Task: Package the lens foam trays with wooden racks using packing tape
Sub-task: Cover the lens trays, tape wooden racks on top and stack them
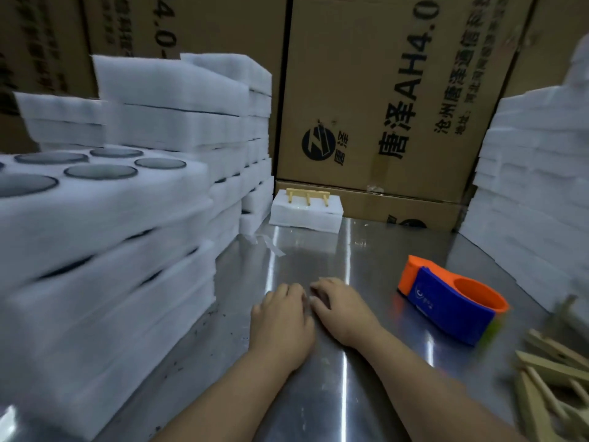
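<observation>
— Down on the steel worktop (318,393), what were the two hands doing?
— The left hand (282,323) and the right hand (342,311) lay palm-down side by side, fingertips nearly touching; the fingers (296,290) were loosely curled and held nothing I could make out.
— And the tape?
— The orange-and-blue tape dispenser (452,298) lay just right of the right fingers, apart from them.
— The foam trays?
— A tall stack of lens foam trays (105,250) stood left of the left fingers, dark round lenses (100,171) showing in the top tray. Another foam stack (538,186) rose far right.
— Any racks?
— Loose wooden racks (554,378) were piled right of the dispenser, blurred. Beyond the fingertips, a small foam block (306,215) carried one wooden rack (307,194), against the cardboard boxes (382,90).
</observation>
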